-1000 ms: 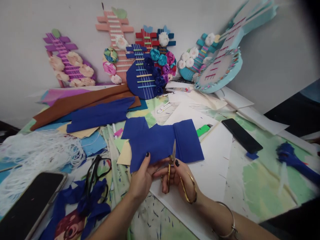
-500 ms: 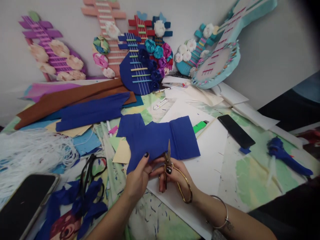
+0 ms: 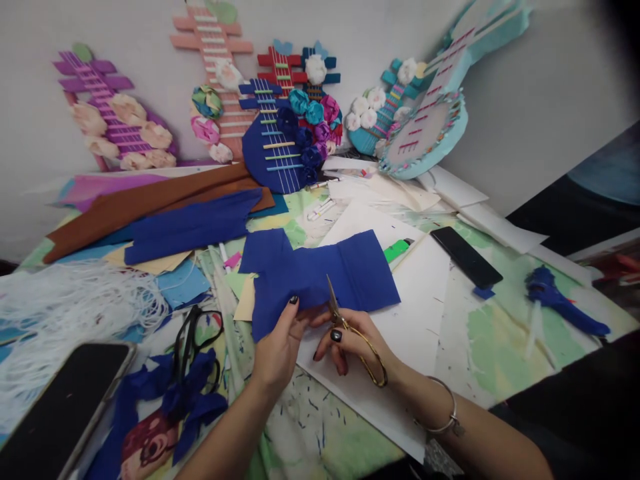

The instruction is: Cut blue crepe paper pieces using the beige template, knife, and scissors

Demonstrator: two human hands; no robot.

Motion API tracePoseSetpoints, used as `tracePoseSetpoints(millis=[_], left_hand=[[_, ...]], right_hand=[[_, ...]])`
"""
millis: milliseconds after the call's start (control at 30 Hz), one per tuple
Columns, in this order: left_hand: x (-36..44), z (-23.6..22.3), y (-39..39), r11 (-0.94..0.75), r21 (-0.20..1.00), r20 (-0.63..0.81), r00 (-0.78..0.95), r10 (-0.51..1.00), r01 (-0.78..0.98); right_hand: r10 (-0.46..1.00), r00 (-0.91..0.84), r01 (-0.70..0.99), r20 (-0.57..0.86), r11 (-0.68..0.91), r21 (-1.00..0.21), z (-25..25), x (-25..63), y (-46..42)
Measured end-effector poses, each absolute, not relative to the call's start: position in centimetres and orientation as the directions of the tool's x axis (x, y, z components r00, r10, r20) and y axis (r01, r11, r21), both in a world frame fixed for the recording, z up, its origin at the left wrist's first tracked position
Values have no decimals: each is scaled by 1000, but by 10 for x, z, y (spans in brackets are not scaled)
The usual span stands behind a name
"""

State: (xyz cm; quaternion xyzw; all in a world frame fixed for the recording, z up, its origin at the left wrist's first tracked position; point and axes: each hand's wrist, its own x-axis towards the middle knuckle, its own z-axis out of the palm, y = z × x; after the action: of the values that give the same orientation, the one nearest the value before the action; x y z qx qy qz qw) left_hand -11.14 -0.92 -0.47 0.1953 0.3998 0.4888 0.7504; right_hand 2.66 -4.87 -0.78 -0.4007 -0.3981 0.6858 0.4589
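Observation:
My left hand [image 3: 281, 343] pinches the lower edge of a blue piece of crepe paper [image 3: 320, 270] between thumb and fingers. The paper has a notched outline and a crease near its right end. In my right hand [image 3: 353, 340] are small scissors [image 3: 367, 353] with gold handles, their blades pointing up and left against the paper's lower edge. Some of the right fingers curl below the handles. A white sheet [image 3: 420, 320] lies under the paper, and a green cutter [image 3: 397, 251] sits just beyond its right end.
Decorated paper guitars, including a dark blue one [image 3: 273, 150], lean on the back wall. A phone [image 3: 465, 257] and a blue glue gun [image 3: 563, 303] lie right. To the left are white cords [image 3: 75, 307], black glasses [image 3: 200, 333], blue scraps [image 3: 195, 393] and another phone [image 3: 65, 407].
The scissors have tilted, so their tips now point more to the left. My left hand keeps its hold on the blue crepe paper. The whole view has shifted slightly.

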Motion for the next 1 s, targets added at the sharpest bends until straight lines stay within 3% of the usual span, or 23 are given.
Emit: tracePoseSetpoints(millis=[533, 1000], left_hand=[[-128, -18, -24, 179, 933, -198, -29, 980, -311], [-129, -16, -25, 137, 924, -145, 3, 989, -358]], right_hand=[[947, -255, -221, -195, -253, -942, 8, 29, -54], [955, -239, -227, -177, -233, -946, 6, 29, -56]])
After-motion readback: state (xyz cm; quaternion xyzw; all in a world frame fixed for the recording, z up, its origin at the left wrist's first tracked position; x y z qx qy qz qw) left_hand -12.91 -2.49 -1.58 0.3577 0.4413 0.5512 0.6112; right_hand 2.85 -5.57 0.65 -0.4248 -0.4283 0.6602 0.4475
